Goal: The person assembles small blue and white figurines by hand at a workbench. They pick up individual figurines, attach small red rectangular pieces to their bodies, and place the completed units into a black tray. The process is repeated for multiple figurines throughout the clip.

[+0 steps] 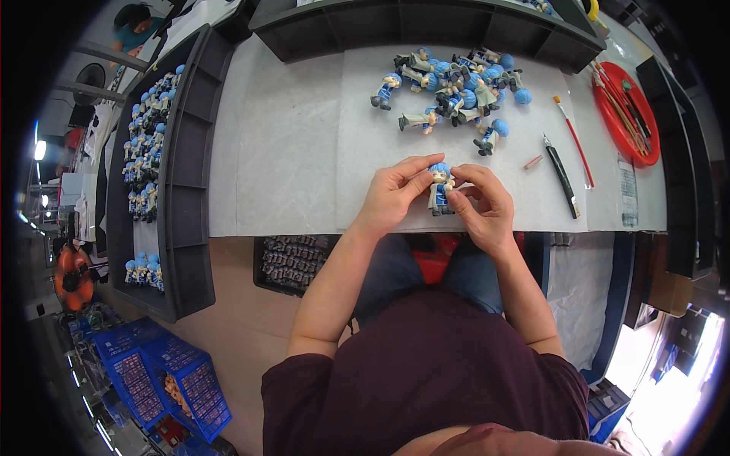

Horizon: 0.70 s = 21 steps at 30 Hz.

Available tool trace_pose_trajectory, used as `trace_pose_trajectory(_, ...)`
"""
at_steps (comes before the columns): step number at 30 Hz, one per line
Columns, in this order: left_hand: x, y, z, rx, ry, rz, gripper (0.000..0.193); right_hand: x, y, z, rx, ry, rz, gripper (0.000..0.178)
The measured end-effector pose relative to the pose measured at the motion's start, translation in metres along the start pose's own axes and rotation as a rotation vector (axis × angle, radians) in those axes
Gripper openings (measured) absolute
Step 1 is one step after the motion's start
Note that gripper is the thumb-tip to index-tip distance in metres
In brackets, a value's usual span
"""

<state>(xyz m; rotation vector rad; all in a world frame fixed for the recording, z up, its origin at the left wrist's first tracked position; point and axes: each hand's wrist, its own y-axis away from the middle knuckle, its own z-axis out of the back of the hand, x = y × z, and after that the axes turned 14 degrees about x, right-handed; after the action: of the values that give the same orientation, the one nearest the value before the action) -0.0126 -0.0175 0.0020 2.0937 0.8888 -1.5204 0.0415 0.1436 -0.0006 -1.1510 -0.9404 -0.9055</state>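
Note:
Near the table's front edge I hold a small blue-haired figurine (439, 190) upright, its front turned toward me. My left hand (396, 190) pinches it at the upper left, thumb and fingers near the head. From the other side my right hand (485, 204) grips its side with thumb and fingertips. Beyond my hands lies a loose heap of similar figurines (464, 87), with light capes and dark boots. To the right rest a craft knife (561, 175) with a black handle, a thin red paintbrush (576, 142) and a short pinkish stick (533, 162).
A red oval tray (652, 156) with brushes stands at the right. A dark crate (186, 205) of figurines is on the left, another dark crate (365, 30) along the back. Blue baskets (137, 387) stand on the floor at lower left. A person (137, 29) is at the far left.

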Motion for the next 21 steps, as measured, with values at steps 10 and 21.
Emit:
trace_pose_trajectory(10,-0.0034,0.0012,-0.0016,0.025,0.003,0.014,0.034,-0.0007,0.0001,0.0004,0.001,0.009,-0.002,0.03)
trace_pose_trajectory(21,-0.0033,0.0009,-0.0012,0.044,-0.023,0.021,0.037,0.0031,-0.0013,-0.0007,-0.015,0.139,0.049,0.026)
